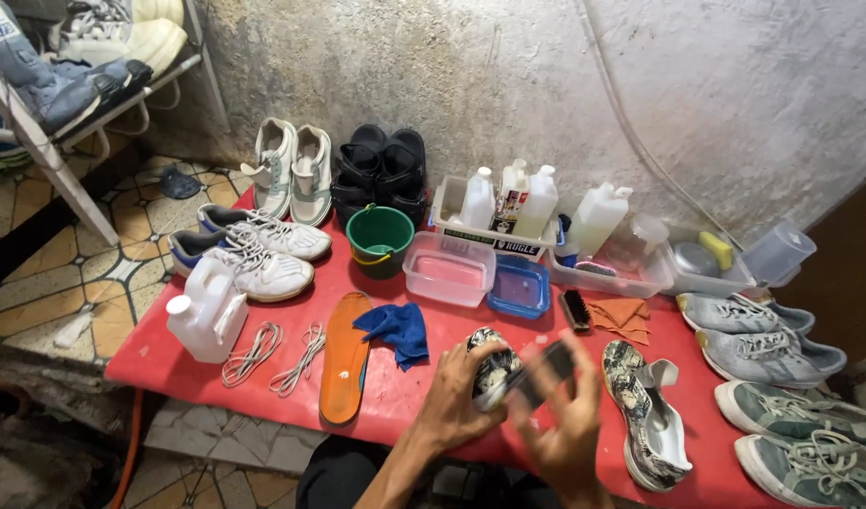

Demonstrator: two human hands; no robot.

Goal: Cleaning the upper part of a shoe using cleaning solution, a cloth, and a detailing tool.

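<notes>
Nearest to the camera, two bare hands are seen over the front edge of a red table point(395, 396). A patterned black-and-white sneaker point(490, 366) is gripped by the left hand point(457, 401), with the fingers curled and clamped around its toe part, so the shoe is held just above the table near the front edge. A dark brush point(546, 368) is held in the right hand point(565, 429), pressed against the side of the sneaker; this hand is blurred (the fingers seem closed around the brush, but their exact position cannot be told). The second sneaker of the same pattern point(652, 415) is laid on the table just beside the right hand. An orange insole point(344, 358) and a blue cloth point(397, 330) are placed to the left of the hands, and two bundles of white laces point(273, 351) lie further left, near a white plastic jug point(207, 311). Behind the hands, a clear plastic tub point(449, 269), a blue lid point(520, 287), a green bucket point(380, 240) and a small black brush point(574, 309) beside an orange cloth point(623, 316) are arranged. White bottles point(508, 200) are kept in a tray at the wall. Grey-green sneakers point(772, 377) are lined at the right side.
</notes>
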